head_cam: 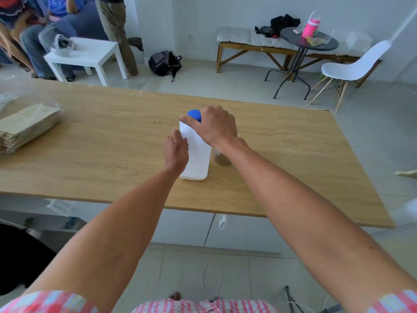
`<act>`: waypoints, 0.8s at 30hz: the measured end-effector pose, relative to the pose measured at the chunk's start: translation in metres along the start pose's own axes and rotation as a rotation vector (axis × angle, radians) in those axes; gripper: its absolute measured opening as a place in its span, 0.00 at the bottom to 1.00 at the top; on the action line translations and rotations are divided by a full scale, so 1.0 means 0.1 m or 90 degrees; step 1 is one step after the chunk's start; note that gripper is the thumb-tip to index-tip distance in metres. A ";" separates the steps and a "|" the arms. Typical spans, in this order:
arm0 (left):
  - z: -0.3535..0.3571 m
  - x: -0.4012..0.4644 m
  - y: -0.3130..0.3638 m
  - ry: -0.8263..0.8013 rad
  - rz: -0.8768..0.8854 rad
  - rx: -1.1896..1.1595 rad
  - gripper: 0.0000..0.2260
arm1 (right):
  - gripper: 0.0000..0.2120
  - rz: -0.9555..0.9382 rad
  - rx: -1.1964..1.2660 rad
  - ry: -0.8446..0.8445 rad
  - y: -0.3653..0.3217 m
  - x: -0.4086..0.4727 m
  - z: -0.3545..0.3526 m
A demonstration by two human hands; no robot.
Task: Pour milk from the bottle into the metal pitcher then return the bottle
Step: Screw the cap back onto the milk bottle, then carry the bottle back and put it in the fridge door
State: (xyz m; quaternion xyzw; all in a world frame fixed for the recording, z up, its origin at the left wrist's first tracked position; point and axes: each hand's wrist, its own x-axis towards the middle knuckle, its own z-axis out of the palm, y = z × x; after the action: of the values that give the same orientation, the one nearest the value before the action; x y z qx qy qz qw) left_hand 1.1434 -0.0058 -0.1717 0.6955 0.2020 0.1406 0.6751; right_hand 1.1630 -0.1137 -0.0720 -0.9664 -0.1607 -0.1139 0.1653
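wooden table (101, 136) fills the middle of the frame, light oak grain, flat matte top, thin edge. left edge of frame: stack of flat tan cardboard sheets (27, 129) in clear crinkled plastic wrap, lying on the table.

white plastic bottle (198, 159) at frame centre, standing on the table, tall, flat-sided with rounded corners, opaque smooth surface. blue cap (193, 114) on top, round, glossy, still on the neck.

left hand (176, 150) wraps the lower-left side of the bottle, fingers curled round its body, thumb side toward camera. right hand (214, 127) sits on top of the bottle, fingers and thumb curled round the cap, thumb tip showing on the left of it. so both grips are closed on the bottle: left on the body, right at the cap. bottle sits directly between and under the two hands.

metal pitcher (222, 158) just right of the bottle, touching or nearly so, cannot tell. mostly hidden under the right wrist; only a dull, brownish cylindrical lower wall shows.

both forearms bare, plaid pink sleeves (45, 301) rolled up at the bottom corners of the frame.
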 end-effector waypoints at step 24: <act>-0.21 -0.14 0.11 -0.123 -0.047 -0.086 0.18 | 0.21 0.477 0.818 -0.162 0.37 -0.86 1.45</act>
State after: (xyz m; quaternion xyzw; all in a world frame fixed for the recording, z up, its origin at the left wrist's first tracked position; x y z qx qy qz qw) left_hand 1.1219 0.0064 -0.1590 0.6507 0.1516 0.0617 0.7415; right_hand 1.1205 -0.1186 -0.2392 -0.6755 0.1262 0.1789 0.7041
